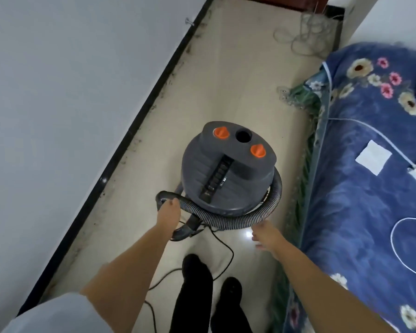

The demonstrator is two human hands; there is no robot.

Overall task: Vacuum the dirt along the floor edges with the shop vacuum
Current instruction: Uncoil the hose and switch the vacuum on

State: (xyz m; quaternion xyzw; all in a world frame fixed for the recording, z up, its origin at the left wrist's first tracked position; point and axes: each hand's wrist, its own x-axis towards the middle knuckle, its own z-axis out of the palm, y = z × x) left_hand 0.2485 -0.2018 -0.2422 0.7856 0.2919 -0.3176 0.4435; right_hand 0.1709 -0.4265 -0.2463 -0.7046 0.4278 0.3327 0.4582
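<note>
Grey plastic vacuum [228, 164] stands upright on the beige floor [238, 75], in the strip between the wall [58, 80] and the bed [370, 164]. Two orange knobs [221, 132] and an open port sit on its lid. The ribbed hose [226, 218] loops round the near and right side of the drum.

Left hand [169, 212] grips the curved hose end, fingers wrapped over it, just left of the drum. Right hand [265, 234] hovers beside the hose near the bed, fingers spread and straight; contact with the hose cannot be told, the hand is blurred.

Dirt [163, 85] lies in dark specks along the black baseboard [120, 150], from the far end to the near end. A black cord [223, 246] trails across the floor in front of the person's dark legs [195, 292]. A tangle of thin wire [305, 34] lies at the far end of the strip. A fringed blanket edge [298, 97] hangs off the bed onto the floor, narrowing the passage. On the blue floral bedcover, a white cable [375, 134] and a paper square [373, 157].
</note>
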